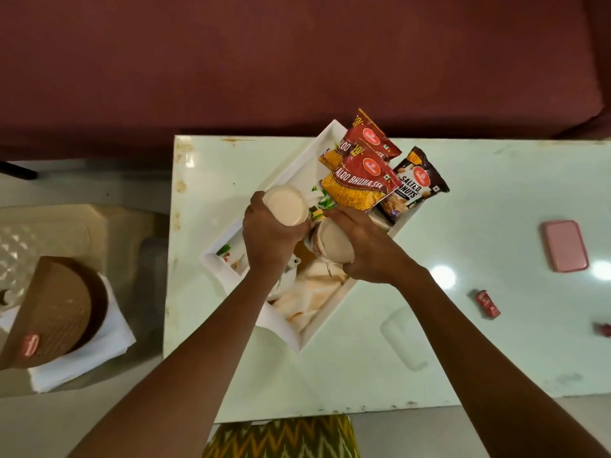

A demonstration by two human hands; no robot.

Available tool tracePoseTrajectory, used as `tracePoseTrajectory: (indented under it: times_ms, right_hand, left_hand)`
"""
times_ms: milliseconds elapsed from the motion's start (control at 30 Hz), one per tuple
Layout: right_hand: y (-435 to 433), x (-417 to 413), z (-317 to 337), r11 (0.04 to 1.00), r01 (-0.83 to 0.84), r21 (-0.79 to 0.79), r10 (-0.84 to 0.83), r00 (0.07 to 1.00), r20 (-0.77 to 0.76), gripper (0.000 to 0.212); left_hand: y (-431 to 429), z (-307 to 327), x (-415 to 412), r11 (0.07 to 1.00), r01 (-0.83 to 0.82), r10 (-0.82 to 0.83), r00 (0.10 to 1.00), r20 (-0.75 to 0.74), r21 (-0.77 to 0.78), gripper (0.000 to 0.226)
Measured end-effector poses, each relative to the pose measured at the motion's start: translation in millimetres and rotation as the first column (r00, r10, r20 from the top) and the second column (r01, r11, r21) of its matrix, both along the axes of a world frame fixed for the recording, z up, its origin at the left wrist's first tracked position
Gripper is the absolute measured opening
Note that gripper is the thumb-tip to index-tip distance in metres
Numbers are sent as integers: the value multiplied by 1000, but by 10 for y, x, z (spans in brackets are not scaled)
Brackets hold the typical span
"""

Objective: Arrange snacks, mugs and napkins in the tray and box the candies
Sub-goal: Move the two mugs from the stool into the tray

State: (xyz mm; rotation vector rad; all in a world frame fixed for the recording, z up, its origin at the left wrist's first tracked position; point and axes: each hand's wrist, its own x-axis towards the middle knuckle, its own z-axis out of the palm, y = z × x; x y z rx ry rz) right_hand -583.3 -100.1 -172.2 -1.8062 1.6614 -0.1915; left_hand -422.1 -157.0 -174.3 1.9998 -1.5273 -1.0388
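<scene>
A white rectangular tray (231,226) lies diagonally on the pale table. At its far end lean snack packets: two red and yellow bhujia packets (358,185) and a dark salted peanuts packet (418,183). Folded cream napkins (310,292) lie at the tray's near end. My left hand (269,239) grips a cream mug (287,204) held on its side above the tray. My right hand (367,247) grips a second mug (330,244) right beside it, also tilted. A white teapot-like piece (292,266) shows under my left wrist.
A pink box lid (565,250) lies at the table's right. Two red candies (487,304) (603,328) sit near it. A clear box (403,338) rests on the table near my right forearm. Left of the table, a brown round container (56,312) stands on white cloth. A maroon sofa runs behind.
</scene>
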Motion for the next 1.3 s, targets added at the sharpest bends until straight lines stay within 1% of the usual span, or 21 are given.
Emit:
tracePoseTrajectory:
  times_ms: [133, 300, 500, 600, 833, 967, 1033, 1100, 1167, 1233, 1300]
  right_hand:
    - [3, -37, -33, 998, -58, 21, 59, 997, -40, 89]
    - [-7, -84, -73, 998, -39, 44, 41, 999, -33, 89]
    - [-44, -83, -73, 997, -54, 46, 56, 997, -50, 92]
    - [-48, -62, -74, 997, -52, 63, 57, 996, -72, 94]
    - [-38, -6, -51, 998, -35, 60, 43, 990, -132, 93]
    - [-19, 15, -22, 995, -72, 69, 86, 971, -225, 105]
    - [-7, 56, 29, 994, -92, 55, 104, 957, -271, 113]
    - [18, 169, 134, 999, -49, -4, 46, 970, -239, 117]
    - [39, 345, 266, 998, 19, -62, -28, 989, -146, 115]
    - [34, 594, 383, 996, 33, -82, -39, 997, -73, 108]
    - [-8, 907, 474, 997, 14, -75, -16, 1000, -18, 102]
  left_hand:
    - [-4, -40, -102, 1000, -10, 10, 1000, 7, 3, 95]
    - [-53, -28, -227, 1000, -1, 1, 1000, 4, -11, 95]
    - [-43, 4, -302, 1000, -17, 18, 1000, -11, 17, 91]
    - [-60, 24, -284, 999, 6, -5, 999, -32, 48, 93]
    - [-100, 94, -216, 991, 88, -85, 996, -31, 105, 89]
    - [-71, 150, -126, 981, 147, -144, 989, -35, 128, 100]
    - [-17, 187, -37, 984, 153, -149, 988, -45, 96, 96]
    - [64, 229, 114, 990, 134, -132, 990, -51, 48, 86]
    - [137, 260, 299, 991, 130, -129, 991, -22, 36, 79]
    - [202, 271, 546, 992, 111, -113, 993, 18, 52, 72]
    - [251, 299, 831, 997, 57, -59, 997, 40, 61, 64]
